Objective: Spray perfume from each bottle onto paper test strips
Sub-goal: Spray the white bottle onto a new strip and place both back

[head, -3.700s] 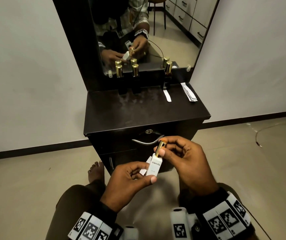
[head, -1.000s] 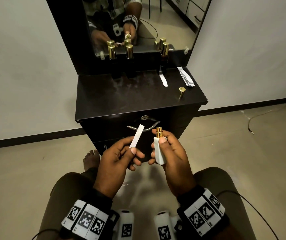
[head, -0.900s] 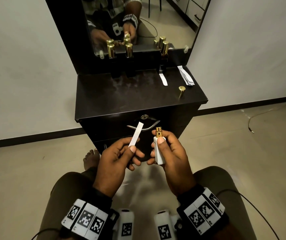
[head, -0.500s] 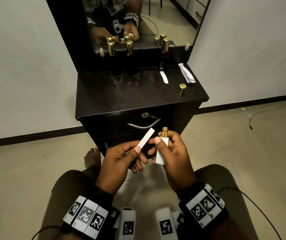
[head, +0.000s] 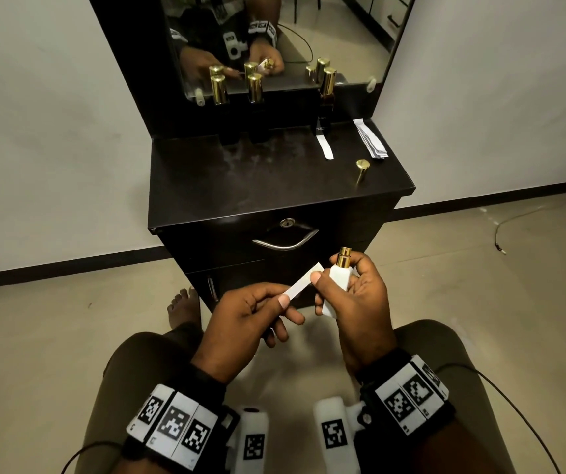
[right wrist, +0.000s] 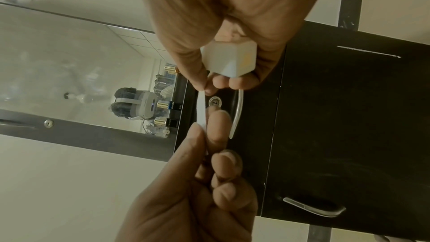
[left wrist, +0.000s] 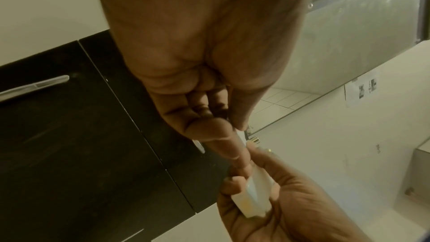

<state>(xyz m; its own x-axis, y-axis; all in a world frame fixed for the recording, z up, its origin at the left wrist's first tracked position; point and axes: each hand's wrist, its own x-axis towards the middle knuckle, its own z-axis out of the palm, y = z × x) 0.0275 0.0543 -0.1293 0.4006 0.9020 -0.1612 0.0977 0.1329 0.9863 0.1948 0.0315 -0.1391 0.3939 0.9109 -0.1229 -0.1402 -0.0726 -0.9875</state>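
Note:
My right hand (head: 350, 295) grips a small white perfume bottle (head: 339, 276) upright in front of the drawer; its gold spray nozzle (head: 344, 256) is bare and uncapped. My left hand (head: 257, 313) pinches a white paper test strip (head: 304, 281) between thumb and forefinger, and the strip's free end reaches the bottle and my right thumb. The right wrist view shows the bottle's white base (right wrist: 229, 60) in my fingers and the strip (right wrist: 201, 111) edge-on. In the left wrist view the bottle (left wrist: 253, 196) lies in the right palm.
On the black dresser top (head: 257, 186) stand three dark gold-capped perfume bottles (head: 221, 107) (head: 256, 104) (head: 326, 100) against the mirror. One used strip (head: 324, 147), a pile of strips (head: 370, 138) and a loose gold cap (head: 361, 170) lie at the right. A drawer handle (head: 285, 242) is just beyond my hands.
Over the last second both hands drew together and the strip tilted right until its tip met the bottle. Before that, my right hand took off the gold cap, which now stands on the dresser.

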